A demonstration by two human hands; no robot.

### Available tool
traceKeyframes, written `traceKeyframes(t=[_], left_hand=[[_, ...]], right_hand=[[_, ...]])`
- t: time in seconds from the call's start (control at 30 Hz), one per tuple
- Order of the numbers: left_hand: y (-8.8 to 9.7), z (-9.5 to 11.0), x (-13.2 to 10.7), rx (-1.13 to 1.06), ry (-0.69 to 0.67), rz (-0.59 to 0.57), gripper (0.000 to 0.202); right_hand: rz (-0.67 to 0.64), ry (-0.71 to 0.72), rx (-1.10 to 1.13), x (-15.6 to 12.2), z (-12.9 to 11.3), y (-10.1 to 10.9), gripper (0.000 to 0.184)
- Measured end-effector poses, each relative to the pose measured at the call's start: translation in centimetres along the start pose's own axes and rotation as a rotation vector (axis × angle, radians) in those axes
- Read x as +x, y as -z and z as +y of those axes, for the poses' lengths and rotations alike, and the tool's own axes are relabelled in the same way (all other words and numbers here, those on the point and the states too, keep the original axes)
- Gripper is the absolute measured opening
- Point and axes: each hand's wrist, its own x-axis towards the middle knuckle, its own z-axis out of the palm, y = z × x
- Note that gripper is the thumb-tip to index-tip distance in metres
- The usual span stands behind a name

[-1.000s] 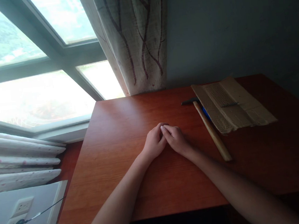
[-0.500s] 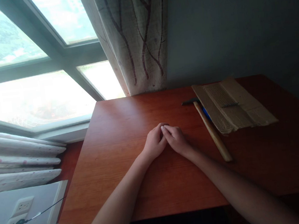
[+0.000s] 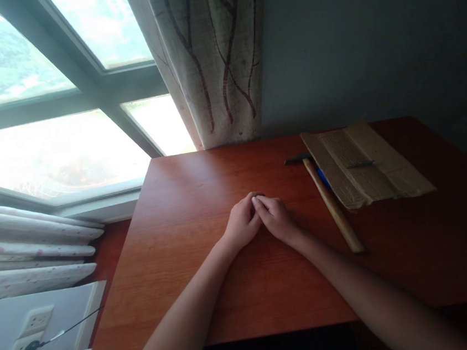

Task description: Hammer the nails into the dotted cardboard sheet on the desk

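Observation:
Both hands rest together at the middle of a reddish wooden table (image 3: 184, 258). My left hand (image 3: 241, 225) and my right hand (image 3: 277, 219) touch at the fingertips, fingers curled and pressed together. A small dark thing shows at the fingertips; I cannot make it out. A hammer (image 3: 332, 205) with a wooden handle and dark head lies to the right of my right hand, apart from it.
A flattened piece of cardboard (image 3: 366, 164) lies at the table's back right, with something blue under its left edge. A patterned curtain (image 3: 213, 60) and a window (image 3: 42, 106) stand behind. A wall socket with cables (image 3: 30, 344) sits lower left.

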Motion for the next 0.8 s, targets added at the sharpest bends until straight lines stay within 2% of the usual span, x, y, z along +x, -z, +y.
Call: traceKeyframes(t=[0.8], left_hand=[[0.04,-0.17,-0.11,-0.006,-0.012,-0.018,0.026]], right_hand=[[-0.012,-0.01,0.024,-0.08,0.2,0.1,0.04]])
